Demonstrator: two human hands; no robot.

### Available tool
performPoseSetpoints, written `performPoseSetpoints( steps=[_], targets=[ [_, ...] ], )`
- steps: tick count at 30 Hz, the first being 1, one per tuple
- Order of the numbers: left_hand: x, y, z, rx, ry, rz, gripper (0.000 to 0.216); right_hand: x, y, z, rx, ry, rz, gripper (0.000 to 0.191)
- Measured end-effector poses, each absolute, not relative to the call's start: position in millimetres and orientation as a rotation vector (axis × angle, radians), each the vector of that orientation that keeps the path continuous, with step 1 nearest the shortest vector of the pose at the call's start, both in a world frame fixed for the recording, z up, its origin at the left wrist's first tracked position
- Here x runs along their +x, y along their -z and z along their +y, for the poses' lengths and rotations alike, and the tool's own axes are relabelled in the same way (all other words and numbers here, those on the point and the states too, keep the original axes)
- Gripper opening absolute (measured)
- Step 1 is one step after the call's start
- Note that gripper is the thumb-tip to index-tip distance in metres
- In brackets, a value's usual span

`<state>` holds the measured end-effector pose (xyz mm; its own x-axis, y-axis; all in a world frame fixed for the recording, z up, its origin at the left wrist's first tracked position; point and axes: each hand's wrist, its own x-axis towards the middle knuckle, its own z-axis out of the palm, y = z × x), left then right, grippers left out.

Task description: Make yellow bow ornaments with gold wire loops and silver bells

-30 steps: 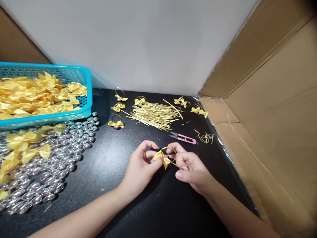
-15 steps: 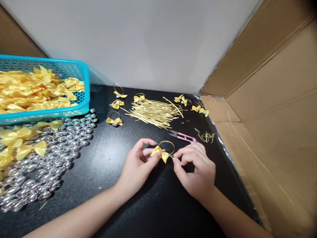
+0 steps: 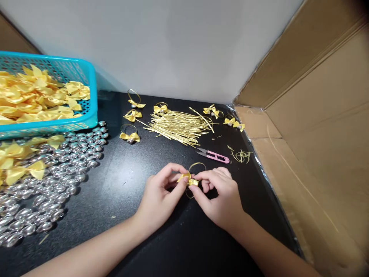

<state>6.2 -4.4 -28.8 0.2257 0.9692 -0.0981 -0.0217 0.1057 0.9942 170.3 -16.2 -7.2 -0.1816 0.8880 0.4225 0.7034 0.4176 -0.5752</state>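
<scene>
left hand (image 3: 157, 198) and right hand (image 3: 220, 194) pinch one yellow bow (image 3: 194, 182) near one pink snips (image 3: 218, 157); one blue basket (image 3: 92, 96) holds many piled bows (image 3: 34, 98).

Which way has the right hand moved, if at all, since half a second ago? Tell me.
Yes: the right hand has moved left relative to the pink snips, toward the yellow bow.

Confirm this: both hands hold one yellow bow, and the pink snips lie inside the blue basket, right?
No, the head view shows the pink snips on the black table, outside the basket. Left hand and right hand do hold one yellow bow.
</scene>
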Motion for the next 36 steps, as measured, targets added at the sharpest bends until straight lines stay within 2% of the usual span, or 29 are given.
performPoseSetpoints(
  steps=[9, 23, 31, 36],
  targets=[
    [5, 32, -6, 1.340, -0.974, 1.115, 0.007, 167, 11, -18, -1.446, -0.156, -2.038, 0.019],
    [5, 30, -5, 1.586, -1.049, 1.143, 0.008, 162, 16, -21, -1.493, -0.523, -1.834, 0.016],
    [6, 23, -4, 1.695, -0.971, 1.160, 0.007, 162, 17, -22, -1.482, -0.540, -1.846, 0.016],
    [5, 21, -2, 1.758, -1.006, 1.160, 0.005, 163, 16, -21, -1.438, -0.432, -1.943, 0.017]
  ],
)
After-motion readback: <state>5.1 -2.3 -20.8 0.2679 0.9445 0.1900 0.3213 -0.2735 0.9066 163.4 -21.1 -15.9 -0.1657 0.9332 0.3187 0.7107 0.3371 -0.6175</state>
